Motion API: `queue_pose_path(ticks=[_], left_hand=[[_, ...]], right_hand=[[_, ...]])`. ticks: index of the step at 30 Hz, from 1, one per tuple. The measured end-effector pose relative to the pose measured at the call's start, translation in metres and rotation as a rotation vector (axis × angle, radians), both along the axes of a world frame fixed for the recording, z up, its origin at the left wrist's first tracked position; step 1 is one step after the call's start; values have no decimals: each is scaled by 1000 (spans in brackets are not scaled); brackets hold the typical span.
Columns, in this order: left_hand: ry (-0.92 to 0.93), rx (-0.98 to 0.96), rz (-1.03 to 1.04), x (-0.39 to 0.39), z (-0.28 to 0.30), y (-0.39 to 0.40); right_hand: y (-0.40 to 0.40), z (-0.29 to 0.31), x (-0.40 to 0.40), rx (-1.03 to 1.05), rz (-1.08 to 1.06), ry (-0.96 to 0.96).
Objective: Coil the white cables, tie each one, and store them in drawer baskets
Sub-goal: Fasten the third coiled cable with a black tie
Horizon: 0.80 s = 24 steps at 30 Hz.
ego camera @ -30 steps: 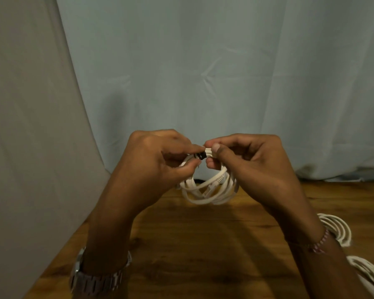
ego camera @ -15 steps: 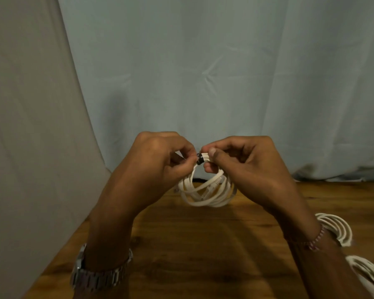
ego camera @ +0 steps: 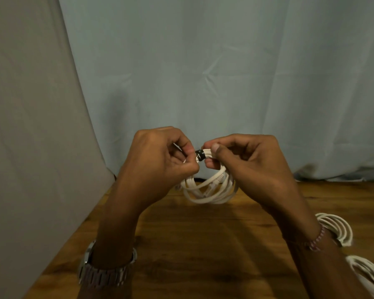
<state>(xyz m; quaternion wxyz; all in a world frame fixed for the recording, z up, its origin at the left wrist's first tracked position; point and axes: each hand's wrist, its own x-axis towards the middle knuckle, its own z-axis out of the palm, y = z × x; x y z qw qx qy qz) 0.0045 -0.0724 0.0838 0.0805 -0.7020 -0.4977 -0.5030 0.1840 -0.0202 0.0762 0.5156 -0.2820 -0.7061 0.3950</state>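
Above a grainy brown wooden table (ego camera: 203,244) backed by pale creased curtains (ego camera: 203,61), left hand (ego camera: 158,162) and right hand (ego camera: 251,167) pinching, fingers curled, a looped white cable coil (ego camera: 207,190) at its black tie (ego camera: 200,155); beside the table's right edge, more white coils (ego camera: 337,229).

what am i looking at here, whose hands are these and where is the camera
There is no machine here: these are a person's two bare hands, filmed by a wide-angle camera worn on their head, looking forward and down. The left hand wears a metal watch; the right hand has a thin bracelet on the wrist. Together they hold up a coiled white cable above a wooden table, and the fingers pinch it at the top, where a black tie wraps the loops. More white cable coils lie on the table at the right. A pale cloth backdrop hangs behind.
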Motion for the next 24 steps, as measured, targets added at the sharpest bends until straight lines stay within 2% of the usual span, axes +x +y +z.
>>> queue_pose_path(ticks=[20, 24], left_hand=[[-13, 54, -29, 2, 1, 0], [-155, 25, -36, 2, 3, -2]], right_hand=[[3, -4, 1, 101, -30, -23], [2, -5, 1, 108, -15, -32]])
